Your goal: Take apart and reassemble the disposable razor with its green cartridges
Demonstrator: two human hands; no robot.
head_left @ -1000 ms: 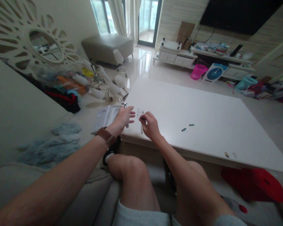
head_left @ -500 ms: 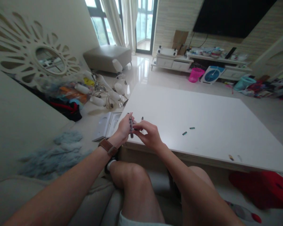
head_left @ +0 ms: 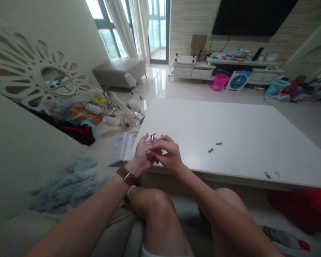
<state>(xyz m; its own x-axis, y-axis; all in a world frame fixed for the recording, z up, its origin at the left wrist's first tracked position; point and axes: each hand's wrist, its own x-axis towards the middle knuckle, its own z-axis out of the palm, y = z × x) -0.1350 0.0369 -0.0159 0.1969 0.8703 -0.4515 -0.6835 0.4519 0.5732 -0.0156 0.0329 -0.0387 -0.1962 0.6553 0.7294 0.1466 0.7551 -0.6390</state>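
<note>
Over the near left edge of the white table (head_left: 192, 123), my left hand (head_left: 143, 153) is turned palm up, with its thumb raised. It cradles a small clear and metallic object (head_left: 150, 145) whose exact kind is too small to make out. A shiny T-shaped metal end (head_left: 153, 136) sticks up from it, and a dark end shows below the fingers. My right hand (head_left: 169, 151) pinches the same object from the right, thumb and forefinger together. Its fingers hide part of the object. A brown-strapped watch (head_left: 127, 175) is on my left wrist.
Two small dark green strips (head_left: 215, 147) lie on the table, with a small gold-and-black piece (head_left: 267, 175) near its front edge. An open white box (head_left: 120, 148) stands beside the table's left side. Beyond it, a chandelier (head_left: 123, 110) rests on the floor. A red cloth (head_left: 302, 210) lies lower right.
My left hand has rolled further palm up, and the held object has turned, so its T-shaped metal end now shows above the fingers. The right hand stays pinched against it. The view has shifted slightly.
</note>
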